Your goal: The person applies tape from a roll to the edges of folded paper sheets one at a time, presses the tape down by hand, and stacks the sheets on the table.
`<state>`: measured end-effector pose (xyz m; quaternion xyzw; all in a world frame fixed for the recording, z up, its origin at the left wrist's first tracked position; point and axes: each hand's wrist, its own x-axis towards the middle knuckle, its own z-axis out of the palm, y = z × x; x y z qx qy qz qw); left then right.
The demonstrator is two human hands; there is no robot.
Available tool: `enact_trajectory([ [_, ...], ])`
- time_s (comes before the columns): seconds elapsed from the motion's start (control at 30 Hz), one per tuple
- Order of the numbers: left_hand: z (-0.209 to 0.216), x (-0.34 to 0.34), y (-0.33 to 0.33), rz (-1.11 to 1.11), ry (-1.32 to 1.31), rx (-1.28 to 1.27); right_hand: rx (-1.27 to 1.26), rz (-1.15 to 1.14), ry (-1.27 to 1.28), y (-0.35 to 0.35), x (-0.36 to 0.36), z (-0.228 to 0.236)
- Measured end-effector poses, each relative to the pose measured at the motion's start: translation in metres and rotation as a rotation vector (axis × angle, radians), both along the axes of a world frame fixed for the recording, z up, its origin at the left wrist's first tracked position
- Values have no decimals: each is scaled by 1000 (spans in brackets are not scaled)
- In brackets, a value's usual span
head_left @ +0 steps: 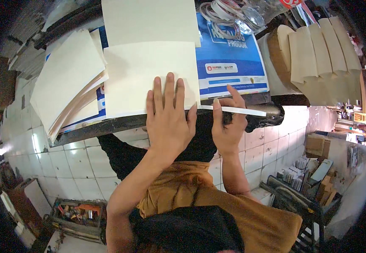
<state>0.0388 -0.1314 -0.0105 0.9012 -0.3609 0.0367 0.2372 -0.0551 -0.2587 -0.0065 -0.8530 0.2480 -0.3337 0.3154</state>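
- The left hand (168,116) lies flat, fingers slightly spread, on the cream sheet (128,80) at the front edge of the worktop (94,130)
- The right hand (230,124) pinches a slim white strip (250,111) between thumb and fingers, one end by the sheet's lower right corner
- Judging by the pose, even pressure from the left palm should stop the sheet skewing; best keep the strip level with that edge

Being a blank cream sheet (128,76), lying flat over the table (124,123), running with near edge along the table's front, continuing beyond a crosswise line, fold or overlap unclear. Being also a slim white strip (250,111), sloping slightly downward to the right, reaching with left end near the sheet's right front corner.
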Motion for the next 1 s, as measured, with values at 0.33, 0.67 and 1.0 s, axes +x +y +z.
enact_trajectory([
  [0.33, 0, -1, -2, 16, -13, 9, -14, 41, -1, 3, 5, 0],
  [0.67, 1, -11, 17, -124, 36, 35, -193, -254, -365, -10, -61, 31],
  [1.0, 154, 69, 124, 84, 83, -1205, -159, -111, -402, -37, -74, 0],
])
